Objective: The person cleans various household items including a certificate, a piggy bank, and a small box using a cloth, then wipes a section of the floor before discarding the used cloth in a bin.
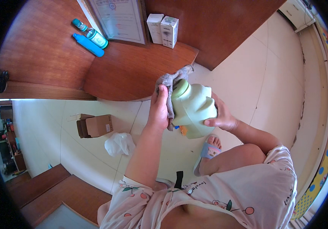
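A pale green plastic jug-like container [194,106] with moulded bulges is held up above the floor, tilted. Its round green cap or neck [180,88] points to the upper left. My right hand [224,114] grips the container's right side, thumb on the near face and the other fingers partly hidden behind. A crumpled grey cloth [169,81] is in my left hand [160,108], pressed along the container's left side by the cap. The left thumb lies over the cloth. Below the container, a small orange and blue thing [183,130] is partly hidden.
A wooden shelf [135,71] bears two white boxes [162,30], a framed document [121,20], a green glass bottle [96,38] and a blue bottle [89,45]. On the tiled floor lie an open cardboard box [98,126] and a white plastic bag [120,144]. Wooden furniture [72,194] stands lower left.
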Available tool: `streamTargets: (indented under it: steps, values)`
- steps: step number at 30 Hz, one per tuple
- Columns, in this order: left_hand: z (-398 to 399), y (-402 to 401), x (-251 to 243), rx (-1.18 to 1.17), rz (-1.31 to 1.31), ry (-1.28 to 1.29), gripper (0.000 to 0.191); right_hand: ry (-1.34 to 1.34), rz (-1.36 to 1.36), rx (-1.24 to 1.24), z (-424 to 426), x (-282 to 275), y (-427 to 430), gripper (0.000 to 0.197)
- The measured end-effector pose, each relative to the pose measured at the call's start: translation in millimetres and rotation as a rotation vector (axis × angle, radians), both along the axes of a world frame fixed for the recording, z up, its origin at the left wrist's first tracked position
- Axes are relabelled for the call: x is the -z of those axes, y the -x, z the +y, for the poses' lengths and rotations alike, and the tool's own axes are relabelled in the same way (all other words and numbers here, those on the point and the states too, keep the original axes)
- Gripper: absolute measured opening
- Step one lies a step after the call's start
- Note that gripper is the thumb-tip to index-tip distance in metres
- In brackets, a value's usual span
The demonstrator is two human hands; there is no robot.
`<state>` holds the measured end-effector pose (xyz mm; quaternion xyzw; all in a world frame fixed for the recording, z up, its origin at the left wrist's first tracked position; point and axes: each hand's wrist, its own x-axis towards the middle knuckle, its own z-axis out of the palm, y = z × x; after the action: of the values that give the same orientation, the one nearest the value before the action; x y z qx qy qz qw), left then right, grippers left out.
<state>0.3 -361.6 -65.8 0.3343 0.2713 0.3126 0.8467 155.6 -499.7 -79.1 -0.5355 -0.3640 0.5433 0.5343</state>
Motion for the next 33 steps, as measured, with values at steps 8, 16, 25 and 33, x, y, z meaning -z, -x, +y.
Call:
streamTargets:
  steps: [8,16,25,33]
  values:
    - [-36.9,9.4,16.6,-0.160,0.212,-0.362,0.047,0.100,0.361,0.178,-2.2,-6.7,13.1,0.096]
    - [-78.2,24.7,43.9,-0.172,0.334,-0.812,0.048,-0.033,0.428,0.199,16.6,-22.4,-3.0,0.093]
    - [-29.7,59.9,27.9,0.097,-0.053,-0.009,0.075,-0.106,0.025,-0.039,45.1,-71.2,8.3,0.092]
    - [-17.7,50.0,-2.2,0.047,-0.322,-0.013,0.116,-0.048,-0.583,-0.256,45.2,-87.5,36.9,0.098]
